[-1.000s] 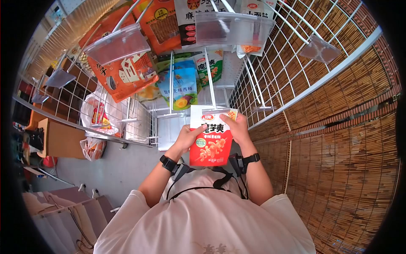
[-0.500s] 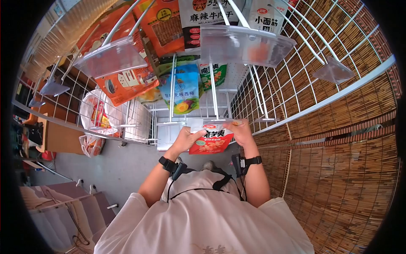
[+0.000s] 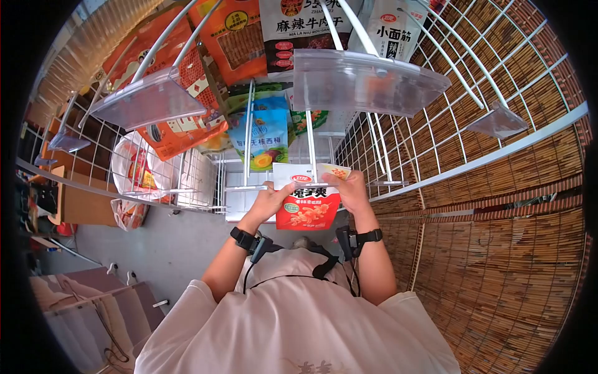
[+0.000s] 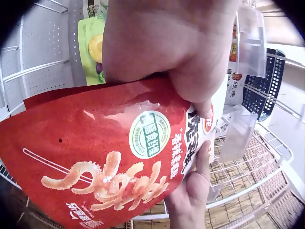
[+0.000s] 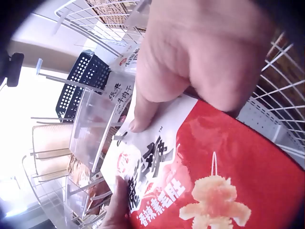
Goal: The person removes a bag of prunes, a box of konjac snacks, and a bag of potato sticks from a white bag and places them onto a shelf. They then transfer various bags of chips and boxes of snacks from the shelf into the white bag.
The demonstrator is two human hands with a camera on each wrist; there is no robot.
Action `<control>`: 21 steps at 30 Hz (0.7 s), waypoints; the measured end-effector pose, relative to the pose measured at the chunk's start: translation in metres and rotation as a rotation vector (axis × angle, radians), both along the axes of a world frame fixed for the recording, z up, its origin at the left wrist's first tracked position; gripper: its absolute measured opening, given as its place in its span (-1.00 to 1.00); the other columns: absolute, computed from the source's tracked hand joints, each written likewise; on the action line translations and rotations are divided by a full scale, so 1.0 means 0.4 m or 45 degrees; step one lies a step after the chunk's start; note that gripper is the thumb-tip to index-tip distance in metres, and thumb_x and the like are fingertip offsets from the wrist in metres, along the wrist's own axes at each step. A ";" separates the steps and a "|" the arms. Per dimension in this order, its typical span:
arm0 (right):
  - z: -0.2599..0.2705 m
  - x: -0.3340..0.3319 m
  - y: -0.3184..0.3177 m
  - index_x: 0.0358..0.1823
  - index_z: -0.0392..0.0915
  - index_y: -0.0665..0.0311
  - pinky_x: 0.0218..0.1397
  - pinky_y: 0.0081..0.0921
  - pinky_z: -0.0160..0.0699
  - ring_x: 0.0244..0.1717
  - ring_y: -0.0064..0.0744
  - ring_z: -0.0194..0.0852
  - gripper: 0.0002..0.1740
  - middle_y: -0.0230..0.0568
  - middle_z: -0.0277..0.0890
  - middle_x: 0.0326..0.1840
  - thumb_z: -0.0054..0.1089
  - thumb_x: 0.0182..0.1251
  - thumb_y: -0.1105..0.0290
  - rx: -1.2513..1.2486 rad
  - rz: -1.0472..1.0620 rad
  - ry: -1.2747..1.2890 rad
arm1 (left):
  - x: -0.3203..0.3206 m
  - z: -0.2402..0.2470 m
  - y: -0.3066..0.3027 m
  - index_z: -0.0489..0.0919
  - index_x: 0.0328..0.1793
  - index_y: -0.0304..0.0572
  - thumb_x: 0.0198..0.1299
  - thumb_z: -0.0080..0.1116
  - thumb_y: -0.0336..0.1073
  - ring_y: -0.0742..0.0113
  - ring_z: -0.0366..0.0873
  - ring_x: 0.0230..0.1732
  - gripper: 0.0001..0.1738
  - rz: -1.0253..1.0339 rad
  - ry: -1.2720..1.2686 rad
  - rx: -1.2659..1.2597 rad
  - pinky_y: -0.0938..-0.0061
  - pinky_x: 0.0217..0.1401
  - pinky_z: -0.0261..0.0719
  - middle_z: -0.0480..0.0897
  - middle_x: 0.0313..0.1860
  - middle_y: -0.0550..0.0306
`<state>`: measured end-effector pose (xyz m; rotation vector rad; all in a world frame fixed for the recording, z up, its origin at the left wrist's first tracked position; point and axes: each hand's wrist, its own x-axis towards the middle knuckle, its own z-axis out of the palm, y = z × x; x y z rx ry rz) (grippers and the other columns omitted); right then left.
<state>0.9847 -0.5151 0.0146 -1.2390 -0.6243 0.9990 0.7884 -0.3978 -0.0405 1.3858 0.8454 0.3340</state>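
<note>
Both hands hold a red and white snack bag [image 3: 306, 212] with printed curly pieces on its front. In the head view the left hand [image 3: 268, 204] pinches its upper left side, thumb on the front. The right hand [image 3: 350, 192] grips the upper right corner the same way. A white display hook [image 3: 311, 146] runs down to the bag's top, its end overlapping the white header between the thumbs. The right wrist view shows the right thumb [image 5: 145, 117] pressed flat on that header near a small hook tip [image 5: 120, 138]. Fingers behind the bag are hidden.
A blue prune bag [image 3: 261, 134] and a green bag [image 3: 308, 121] hang behind. Orange bags [image 3: 180, 124] hang upper left. A clear label holder [image 3: 367, 81] juts out above the hands. Wire grid panels [image 3: 467, 149] flank both sides; a bamboo blind [image 3: 486, 249] stands at right.
The bag first dipped and tilted away under the hook's end, then came up so its white header shows above the hook's front bar. Both hands kept their hold, and the head view shifted slightly.
</note>
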 end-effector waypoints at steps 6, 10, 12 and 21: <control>0.031 0.014 0.047 -0.15 0.62 0.39 -0.23 -0.64 0.53 -0.29 -0.62 0.55 -0.74 -0.27 0.64 -0.25 0.34 0.13 0.45 -0.155 -0.021 -0.013 | 0.064 0.061 0.029 0.59 -0.14 -0.50 0.18 0.19 0.07 0.46 0.57 -0.24 -0.41 0.079 -0.130 -0.098 0.59 -0.15 0.51 0.66 -0.26 0.02; 0.020 0.039 0.108 -0.15 0.61 0.46 -0.14 -0.60 0.53 -0.28 -0.56 0.56 -0.67 -0.18 0.64 -0.22 0.39 0.02 0.49 -0.043 0.010 -0.374 | 0.118 0.094 0.085 0.63 -0.14 -0.36 0.19 0.18 0.04 0.41 0.60 -0.26 -0.50 0.134 -0.119 0.183 0.54 -0.17 0.51 0.68 -0.28 0.06; 0.018 0.061 0.143 -0.20 0.61 0.49 -0.16 -0.59 0.53 -0.29 -0.57 0.56 -0.73 -0.22 0.64 -0.28 0.34 0.05 0.51 -0.202 -0.070 -0.513 | 0.133 0.132 0.086 0.57 -0.08 -0.42 0.19 0.17 0.04 0.23 0.60 -0.21 -0.45 0.258 0.043 0.384 0.44 -0.11 0.50 0.66 -0.25 -0.08; -0.067 0.165 0.368 -0.30 0.68 0.30 -0.25 -0.38 0.53 -0.38 -0.09 0.62 -0.83 0.03 0.61 -0.40 0.30 0.04 0.45 -0.006 -0.730 -1.801 | -0.290 0.135 -0.047 0.45 0.12 -0.29 0.24 0.15 -0.11 0.32 0.53 -0.10 -0.54 0.119 0.144 0.112 0.46 -0.02 0.49 0.56 -0.06 0.04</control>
